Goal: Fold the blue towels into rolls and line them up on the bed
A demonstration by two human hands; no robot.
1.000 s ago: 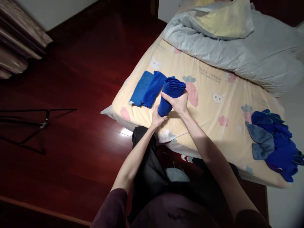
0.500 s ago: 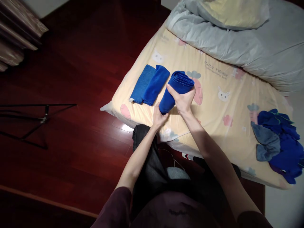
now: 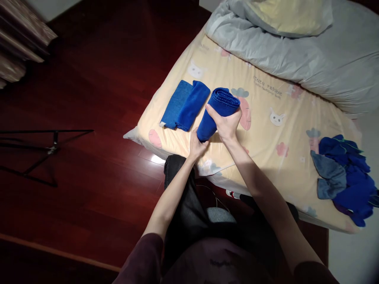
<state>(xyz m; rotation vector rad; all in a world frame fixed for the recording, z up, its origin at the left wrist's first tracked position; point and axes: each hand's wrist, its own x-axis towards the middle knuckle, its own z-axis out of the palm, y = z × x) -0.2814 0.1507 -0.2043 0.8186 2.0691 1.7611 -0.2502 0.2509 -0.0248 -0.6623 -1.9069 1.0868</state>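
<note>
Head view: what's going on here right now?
A person is holding a rolled blue cloth, the left hand at its near, lower end and the right hand around its upper part. Folded blue fabric lies beside it on the patterned bed, and a crumpled blue and grey pile lies near the bed's right edge.

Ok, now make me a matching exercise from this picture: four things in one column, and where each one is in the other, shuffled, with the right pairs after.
Things
1. Rolled blue cloth
2. Folded blue fabric
3. Crumpled cloth pile
4. Pale grey duvet

Places
A. Heaped near the lower right corner of the bed as pictured
B. Bunched over the far part of the bed
C. Between the left hand and the right hand
D. Lying on the bed, just picture-left of the hand-held item

Right pairs: 1-C, 2-D, 3-A, 4-B
</note>
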